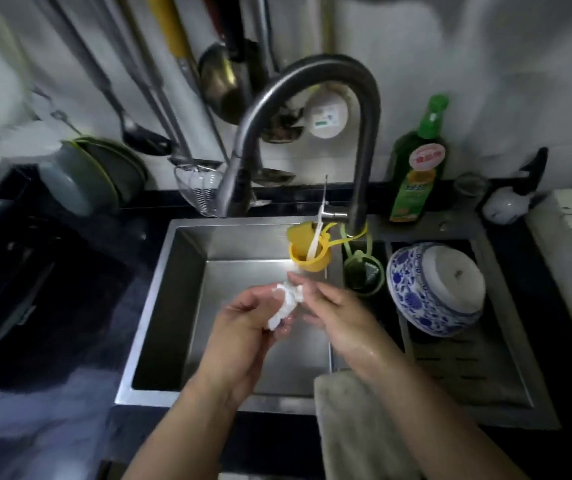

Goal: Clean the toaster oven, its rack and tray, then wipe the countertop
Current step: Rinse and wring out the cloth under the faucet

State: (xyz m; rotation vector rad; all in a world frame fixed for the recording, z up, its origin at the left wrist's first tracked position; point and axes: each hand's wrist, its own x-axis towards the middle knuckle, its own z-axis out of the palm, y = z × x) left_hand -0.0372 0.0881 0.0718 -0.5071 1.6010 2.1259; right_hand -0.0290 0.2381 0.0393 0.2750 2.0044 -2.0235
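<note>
A small white wad (286, 306) is held over the sink (159, 306) by 2 hands: the left hand (243, 327) curls around it, the right hand (333, 317) pinches its top. Rinsing or wringing seems underway; wiping is judged next, needing a squeezed-out wad.

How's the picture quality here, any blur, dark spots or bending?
Head view: dim overall, the left counter nearly black; wide-angle bending curves the faucet and sink edges; edges smear, while both hands and the white wad stay fairly sharp.
</note>
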